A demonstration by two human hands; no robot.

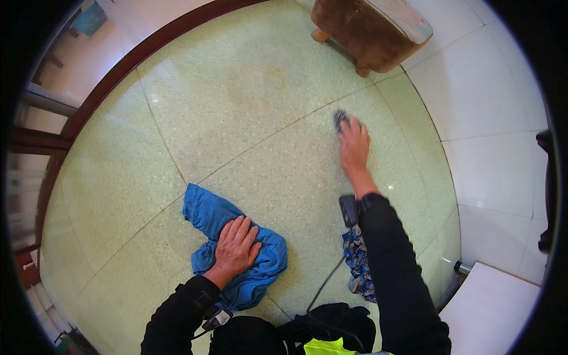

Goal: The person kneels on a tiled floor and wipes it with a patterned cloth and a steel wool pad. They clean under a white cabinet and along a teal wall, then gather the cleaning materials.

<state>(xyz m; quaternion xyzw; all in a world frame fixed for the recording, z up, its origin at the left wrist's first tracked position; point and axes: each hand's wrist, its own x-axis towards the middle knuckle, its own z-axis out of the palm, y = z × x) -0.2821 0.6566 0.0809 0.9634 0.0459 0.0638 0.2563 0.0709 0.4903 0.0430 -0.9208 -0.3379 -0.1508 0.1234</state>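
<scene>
My left hand [237, 246] lies flat on a crumpled blue cloth [266, 255], its fingers stretched over the folds rather than curled round them. The cloth rests on the speckled green floor [248, 151]. Farther forward and to the right, my right hand [356, 144] holds a dark grey scrubber [341, 119], possibly a wire scouring ball, against the floor. Motion blurs the scrubber, and my fingers partly cover it. A bunched blue patterned cloth [358, 266] lies beside my right forearm, which hides part of it.
A brown upholstered footstool [364, 33] stands by the white tiled wall [483, 97]. At lower right is a white panel [488, 310]. A dark red frame [102, 73] edges the floor at left. A black cable [326, 282] runs from a small device [349, 211] at my right wrist.
</scene>
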